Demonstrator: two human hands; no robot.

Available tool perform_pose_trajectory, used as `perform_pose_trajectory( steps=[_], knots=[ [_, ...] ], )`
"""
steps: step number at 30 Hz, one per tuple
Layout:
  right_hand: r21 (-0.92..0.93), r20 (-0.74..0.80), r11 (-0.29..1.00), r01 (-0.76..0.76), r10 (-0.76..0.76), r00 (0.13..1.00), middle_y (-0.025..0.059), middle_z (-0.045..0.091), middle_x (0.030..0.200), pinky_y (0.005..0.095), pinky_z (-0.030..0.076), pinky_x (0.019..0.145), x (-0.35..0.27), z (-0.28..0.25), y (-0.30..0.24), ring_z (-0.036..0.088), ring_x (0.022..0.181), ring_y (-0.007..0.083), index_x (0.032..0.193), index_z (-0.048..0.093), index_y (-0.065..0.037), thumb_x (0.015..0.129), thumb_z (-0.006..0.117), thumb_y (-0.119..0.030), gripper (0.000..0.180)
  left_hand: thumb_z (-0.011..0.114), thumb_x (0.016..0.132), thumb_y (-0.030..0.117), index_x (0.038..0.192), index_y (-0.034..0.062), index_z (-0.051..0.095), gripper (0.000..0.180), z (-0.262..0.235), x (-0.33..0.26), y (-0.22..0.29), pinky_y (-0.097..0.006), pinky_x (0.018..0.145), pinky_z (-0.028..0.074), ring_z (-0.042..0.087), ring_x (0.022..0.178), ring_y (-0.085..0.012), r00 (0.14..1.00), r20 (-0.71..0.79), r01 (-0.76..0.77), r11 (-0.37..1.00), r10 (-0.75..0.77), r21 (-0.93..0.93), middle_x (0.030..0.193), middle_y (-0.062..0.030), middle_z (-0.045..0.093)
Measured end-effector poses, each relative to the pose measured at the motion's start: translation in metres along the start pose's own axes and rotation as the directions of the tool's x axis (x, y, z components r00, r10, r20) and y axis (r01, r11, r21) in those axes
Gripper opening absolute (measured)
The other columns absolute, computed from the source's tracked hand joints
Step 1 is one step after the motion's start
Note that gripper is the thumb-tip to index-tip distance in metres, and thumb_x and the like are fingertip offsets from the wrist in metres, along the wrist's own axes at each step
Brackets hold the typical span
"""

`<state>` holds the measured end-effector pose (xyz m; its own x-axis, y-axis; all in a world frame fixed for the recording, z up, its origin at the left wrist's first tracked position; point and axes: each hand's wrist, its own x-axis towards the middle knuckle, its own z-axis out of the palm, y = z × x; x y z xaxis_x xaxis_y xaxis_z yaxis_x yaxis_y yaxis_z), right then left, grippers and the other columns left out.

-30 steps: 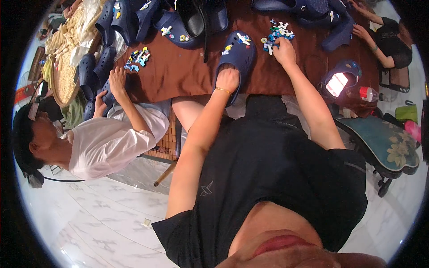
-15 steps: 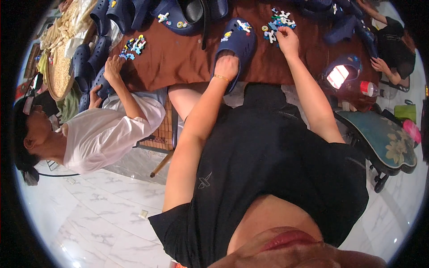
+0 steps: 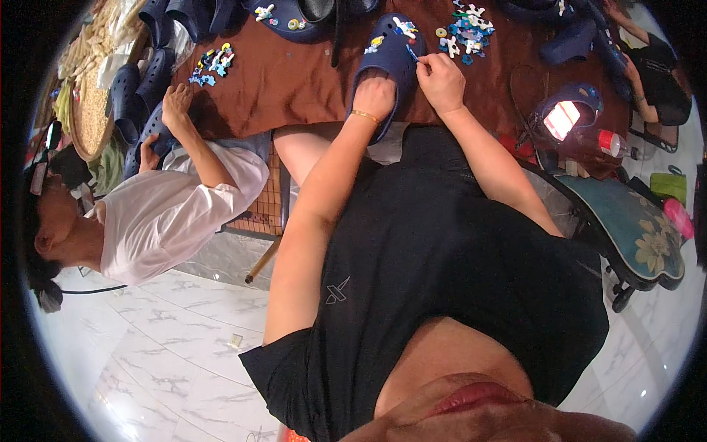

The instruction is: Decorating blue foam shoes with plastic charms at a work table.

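A navy blue clog (image 3: 401, 66) with holes in its upper lies toe-away in front of me, a few white, yellow and blue charms (image 3: 404, 28) fixed on it. My left hand (image 3: 375, 96) reaches into its opening and holds it, the fingertips hidden inside. At the clog's right side my right hand (image 3: 442, 79) is closed in a pinch on a small blue charm (image 3: 413, 54), close to the upper. Just beyond that hand lies a loose pile of blue, white and green charms (image 3: 471, 29).
More navy clogs (image 3: 287, 23) line the table's far side. A brown cloth (image 3: 294, 88) covers the table. At left, a person in white (image 3: 177, 199) handles a clog beside another charm pile (image 3: 213, 65). Right: a lit phone (image 3: 561, 120), a bottle (image 3: 610, 144), a chair (image 3: 626, 221), another person (image 3: 652, 92).
My right hand has moved left from the charm pile to the clog's side, now with a blue charm between its fingers. My left hand stays inside the clog.
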<state>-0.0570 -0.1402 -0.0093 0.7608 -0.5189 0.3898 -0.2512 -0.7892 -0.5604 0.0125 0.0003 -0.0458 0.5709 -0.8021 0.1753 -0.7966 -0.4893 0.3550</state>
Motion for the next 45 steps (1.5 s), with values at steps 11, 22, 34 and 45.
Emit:
perform_pose_trajectory(
  steps=[11, 22, 34, 45],
  knots=[
    [-0.282, 0.165, 0.939, 0.196, -0.154, 0.974, 0.0099, 0.055, 0.068, 0.0386, 0.042, 0.059, 0.008, 0.002, -0.02, 0.055, 0.067, 0.0256, 0.062, 0.057, -0.006, 0.066, 0.054, -0.013, 0.009, 0.045, 0.072, 0.013, 0.062, 0.0059, 0.056, 0.017, 0.0, 0.003, -0.002, -0.04, 0.058, 0.047, 0.058, 0.062, -0.0296, 0.999, 0.014, -0.037, 0.999, 0.037, -0.015, 0.064, -0.015, 0.057],
    [-0.086, 0.24, 0.957, -0.277, 0.289, 0.927, 0.0141, 0.061, 0.086, 0.041, 0.046, 0.07, 0.026, -0.017, 0.037, 0.058, 0.08, 0.0321, 0.081, 0.063, -0.009, 0.072, 0.055, -0.028, 0.023, 0.043, 0.073, 0.013, 0.062, 0.0049, 0.052, 0.017, 0.0, 0.001, -0.005, -0.041, 0.06, 0.045, 0.057, 0.065, -0.0306, 0.999, 0.031, -0.01, 1.0, 0.01, -0.004, 0.066, -0.0139, 0.056],
    [-0.369, 0.236, 0.885, -0.283, 0.384, 0.893, 0.0172, 0.061, 0.085, 0.0421, 0.046, 0.071, 0.026, -0.032, 0.083, 0.059, 0.078, 0.0335, 0.093, 0.059, -0.008, 0.075, 0.055, -0.023, 0.024, 0.041, 0.076, 0.014, 0.065, 0.0047, 0.052, 0.018, 0.004, -0.001, -0.007, -0.042, 0.061, 0.045, 0.056, 0.067, -0.0316, 0.999, -0.021, -0.026, 1.0, 0.025, -0.012, 0.068, -0.0149, 0.055],
    [0.356, 0.498, 0.899, -0.256, 0.049, 0.866, 0.0101, 0.061, 0.073, 0.0283, 0.045, 0.062, 0.005, -0.016, -0.001, 0.058, 0.065, 0.0156, 0.089, 0.057, -0.003, 0.075, 0.052, -0.013, 0.018, 0.042, 0.076, 0.013, 0.067, 0.0043, 0.054, 0.017, -0.001, 0.0, -0.001, -0.041, 0.062, 0.046, 0.057, 0.067, -0.0307, 1.0, 0.022, 0.002, 1.0, -0.002, 0.01, 0.069, -0.0152, 0.056]
  ],
)
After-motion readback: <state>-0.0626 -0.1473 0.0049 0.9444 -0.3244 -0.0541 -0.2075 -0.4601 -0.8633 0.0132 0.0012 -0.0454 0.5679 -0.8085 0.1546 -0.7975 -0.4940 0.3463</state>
